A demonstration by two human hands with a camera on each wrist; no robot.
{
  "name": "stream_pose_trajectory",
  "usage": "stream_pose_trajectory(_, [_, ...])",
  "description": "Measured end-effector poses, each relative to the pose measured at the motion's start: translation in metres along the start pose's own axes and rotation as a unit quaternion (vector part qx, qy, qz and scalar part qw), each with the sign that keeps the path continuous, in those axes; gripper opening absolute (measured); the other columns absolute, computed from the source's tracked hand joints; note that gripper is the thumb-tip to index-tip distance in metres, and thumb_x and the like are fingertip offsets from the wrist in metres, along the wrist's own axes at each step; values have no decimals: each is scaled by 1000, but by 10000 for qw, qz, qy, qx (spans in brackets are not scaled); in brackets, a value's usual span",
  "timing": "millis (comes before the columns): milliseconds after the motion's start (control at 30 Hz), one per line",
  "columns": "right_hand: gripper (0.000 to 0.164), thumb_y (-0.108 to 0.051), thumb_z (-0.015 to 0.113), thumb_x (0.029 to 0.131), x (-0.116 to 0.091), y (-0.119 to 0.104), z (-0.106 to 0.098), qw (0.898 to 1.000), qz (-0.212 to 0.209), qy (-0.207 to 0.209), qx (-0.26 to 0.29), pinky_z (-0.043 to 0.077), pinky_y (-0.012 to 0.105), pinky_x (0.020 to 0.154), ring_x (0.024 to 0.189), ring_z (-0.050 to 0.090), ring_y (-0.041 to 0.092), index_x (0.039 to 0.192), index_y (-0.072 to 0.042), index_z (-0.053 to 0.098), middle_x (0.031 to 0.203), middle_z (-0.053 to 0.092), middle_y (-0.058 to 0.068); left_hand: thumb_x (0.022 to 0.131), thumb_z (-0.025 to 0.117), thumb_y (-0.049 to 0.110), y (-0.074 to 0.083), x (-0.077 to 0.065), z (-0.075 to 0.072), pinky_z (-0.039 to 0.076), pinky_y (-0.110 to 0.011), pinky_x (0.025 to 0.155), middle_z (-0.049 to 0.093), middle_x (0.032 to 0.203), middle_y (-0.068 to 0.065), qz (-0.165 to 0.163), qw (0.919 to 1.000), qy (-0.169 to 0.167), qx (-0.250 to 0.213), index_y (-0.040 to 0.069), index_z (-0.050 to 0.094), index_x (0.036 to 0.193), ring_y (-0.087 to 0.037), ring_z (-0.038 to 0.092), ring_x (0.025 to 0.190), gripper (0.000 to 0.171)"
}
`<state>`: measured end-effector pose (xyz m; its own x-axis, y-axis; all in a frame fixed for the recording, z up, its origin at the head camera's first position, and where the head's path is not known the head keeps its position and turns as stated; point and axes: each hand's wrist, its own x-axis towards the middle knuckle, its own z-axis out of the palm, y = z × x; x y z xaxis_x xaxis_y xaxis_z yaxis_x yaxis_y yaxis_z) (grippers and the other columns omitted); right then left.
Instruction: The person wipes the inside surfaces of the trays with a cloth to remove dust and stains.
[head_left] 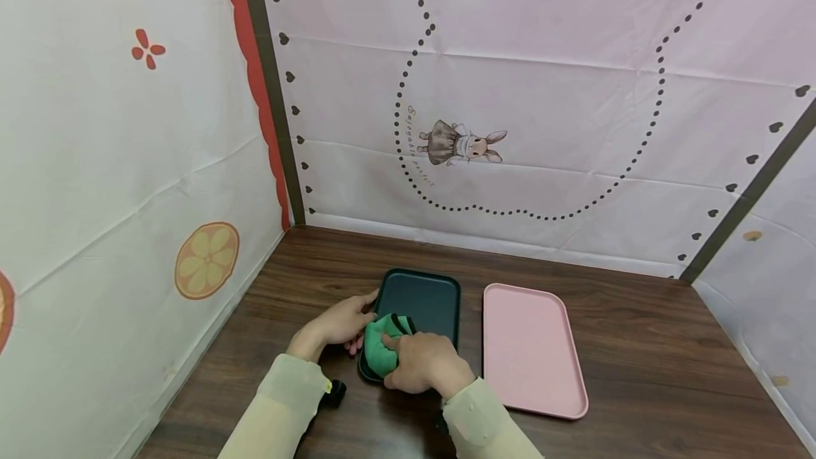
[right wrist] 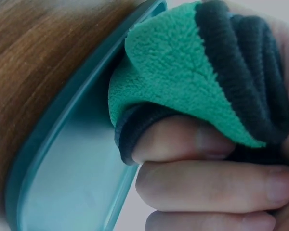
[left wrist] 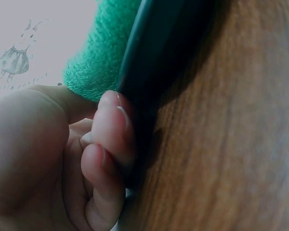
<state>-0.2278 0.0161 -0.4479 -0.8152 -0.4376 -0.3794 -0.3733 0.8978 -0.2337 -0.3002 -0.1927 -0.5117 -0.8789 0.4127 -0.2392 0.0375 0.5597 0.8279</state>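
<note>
My right hand [head_left: 422, 363] grips a bunched green cloth [head_left: 380, 347] with black edging, pressing it on the near left part of a dark teal tray [head_left: 430, 299]. In the right wrist view the cloth [right wrist: 168, 62] bulges out above curled fingers [right wrist: 202, 185], right at the tray's raised rim [right wrist: 67, 103]. At the tray's left side, my left hand [head_left: 338, 321] holds the edge. Its fingertips [left wrist: 113, 125] bend against the tray's outer wall [left wrist: 151, 53] in the left wrist view, just below the green cloth.
A pink tray [head_left: 532, 346] lies to the right of the dark one on the brown wooden table [head_left: 644, 367]. Pale printed sheets [head_left: 542, 105] hang behind the table and along both sides. A small black object [head_left: 334, 393] shows near the left cuff.
</note>
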Motion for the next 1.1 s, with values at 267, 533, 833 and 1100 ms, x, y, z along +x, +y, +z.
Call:
stream_pose_trajectory(267, [69, -49, 74, 90, 0, 2, 0, 9997, 10, -170, 160, 56, 51, 98, 133, 60, 33, 153, -51, 45, 148, 62, 1, 110, 48, 20, -2, 0, 0, 55, -34, 48, 64, 58, -10, -29, 10000, 50, 1, 16, 25, 166, -16, 59, 43, 60])
stream_pose_trajectory(533, [68, -49, 74, 90, -3, 2, -1, 9993, 26, -293, 224, 54, 54, 101, 135, 59, 34, 151, -53, 45, 149, 61, 1, 110, 49, 20, -3, 0, 0, 55, -34, 48, 64, 57, -9, 53, 10000, 38, 22, 15, 25, 166, -16, 59, 42, 61])
stream_pose_trajectory(833, [68, -49, 75, 88, -6, 2, 1, 9992, -10, -344, 188, 56, 52, 96, 131, 62, 33, 150, -54, 47, 146, 63, -2, 110, 48, 19, -4, 2, 1, 55, -35, 48, 64, 56, -9, 102, 9999, 37, 71, 15, 24, 166, -17, 59, 42, 61])
stream_pose_trajectory(1100, [69, -49, 74, 89, -7, 3, 1, 9990, -46, -351, 263, 57, 51, 94, 130, 62, 33, 151, -52, 45, 147, 63, -2, 109, 51, 22, -4, 1, 0, 55, -35, 48, 64, 57, -10, -7, 10000, 33, 13, 18, 25, 166, -17, 60, 42, 62])
